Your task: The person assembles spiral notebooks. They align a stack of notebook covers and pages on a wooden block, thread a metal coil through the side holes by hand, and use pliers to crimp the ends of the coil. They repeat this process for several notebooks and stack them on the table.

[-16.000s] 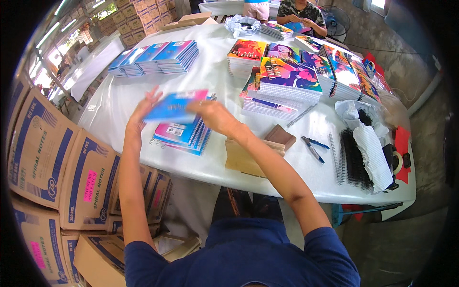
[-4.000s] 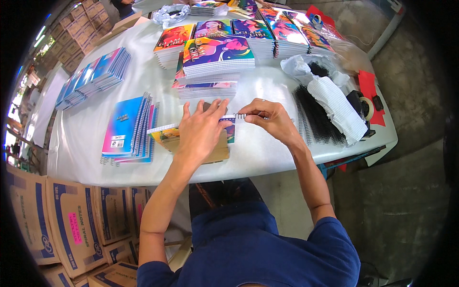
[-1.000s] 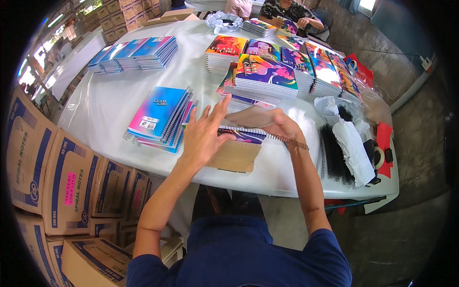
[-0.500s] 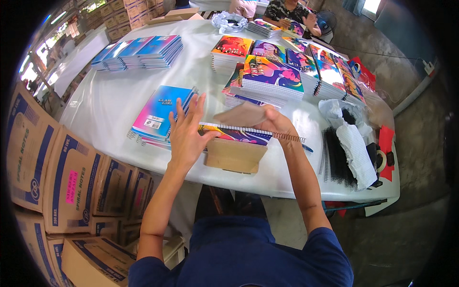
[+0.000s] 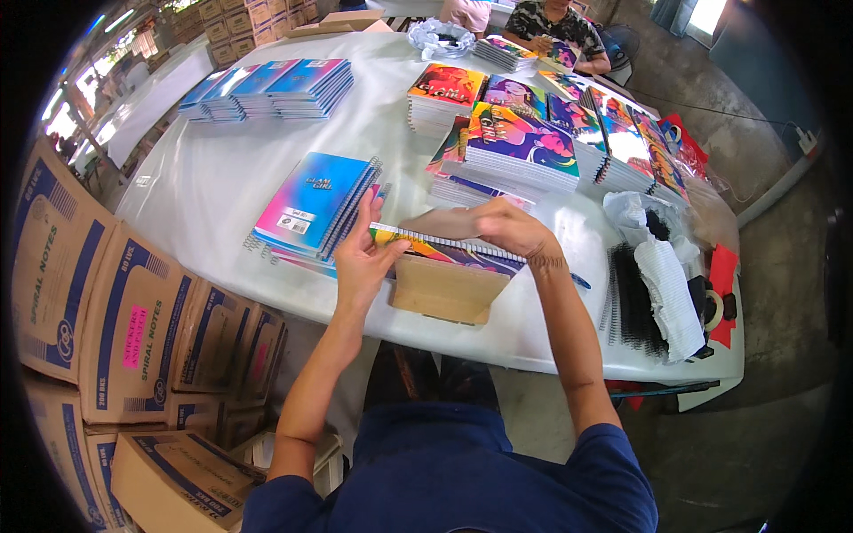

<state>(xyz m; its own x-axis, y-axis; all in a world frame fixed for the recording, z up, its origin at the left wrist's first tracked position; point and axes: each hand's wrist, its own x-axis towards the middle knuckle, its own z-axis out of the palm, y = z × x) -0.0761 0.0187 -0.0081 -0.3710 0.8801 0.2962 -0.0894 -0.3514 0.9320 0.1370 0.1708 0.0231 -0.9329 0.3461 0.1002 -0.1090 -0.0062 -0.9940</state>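
Note:
Before me, a notebook [image 5: 458, 252] with a multicoloured cover is held with its punched edge up. Its left end is gripped between the thumb and fingers of my left hand [image 5: 362, 258]. A wire coil [image 5: 549, 262] sticks out past its right end, below my right wrist. My right hand [image 5: 515, 229] is closed on a brownish flat piece [image 5: 440, 221], blurred by motion, just above the punched edge. A plain brown cardboard piece [image 5: 442, 291] is on the near side of the notebook. Blue and pink spiral notebooks [image 5: 311, 200] lie stacked left of my left hand.
Farther off stand stacks of colourful notebooks [image 5: 524, 147] and blue notebooks [image 5: 267, 89]. Black coils [image 5: 635, 298], a white wrap [image 5: 666, 302] and a tape roll [image 5: 713, 311] lie right. Cartons [image 5: 133, 329] crowd the left. A person [image 5: 555, 40] sits across the table.
My left hand has gone from spread fingers to a grip on the notebook's end. Less of the coil sticks out at the right. The view has shifted slightly.

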